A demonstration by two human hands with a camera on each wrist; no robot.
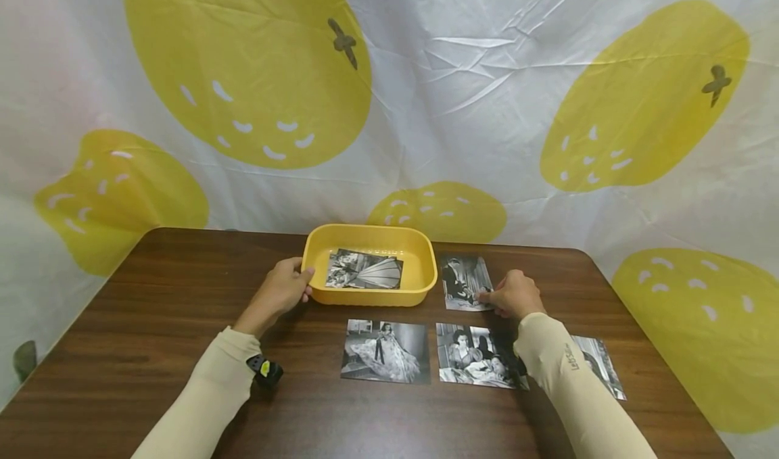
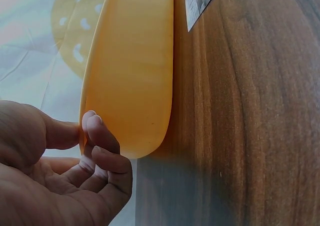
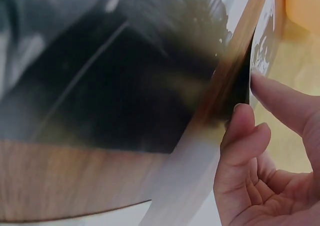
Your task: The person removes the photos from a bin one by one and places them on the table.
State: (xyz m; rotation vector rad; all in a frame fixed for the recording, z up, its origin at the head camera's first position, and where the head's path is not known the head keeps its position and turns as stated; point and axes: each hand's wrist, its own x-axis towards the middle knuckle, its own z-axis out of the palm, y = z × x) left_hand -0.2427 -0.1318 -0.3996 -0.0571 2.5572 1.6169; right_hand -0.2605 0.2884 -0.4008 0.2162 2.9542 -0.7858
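Note:
My left hand [image 1: 284, 288] grips the left rim of a yellow plastic basin [image 1: 371, 298]; in the left wrist view the thumb and curled fingers [image 2: 102, 136] pinch its edge. Black-and-white photos [image 1: 365, 271] lie overlapping inside the basin. To the right of the basin, my right hand [image 1: 516, 294] pinches the right edge of a photo [image 1: 462, 280]. The right wrist view shows that photo [image 3: 262, 45] edge-on between thumb and fingers, its near edge raised off the table.
Nearer me on the brown wooden table [image 1: 182, 310] lie a photo of a figure in a wide gown [image 1: 386, 351], another photo [image 1: 475, 357] beside it, and one [image 1: 599, 364] partly covered by my right sleeve. A lemon-print curtain [image 1: 426, 107] hangs behind the table's far edge.

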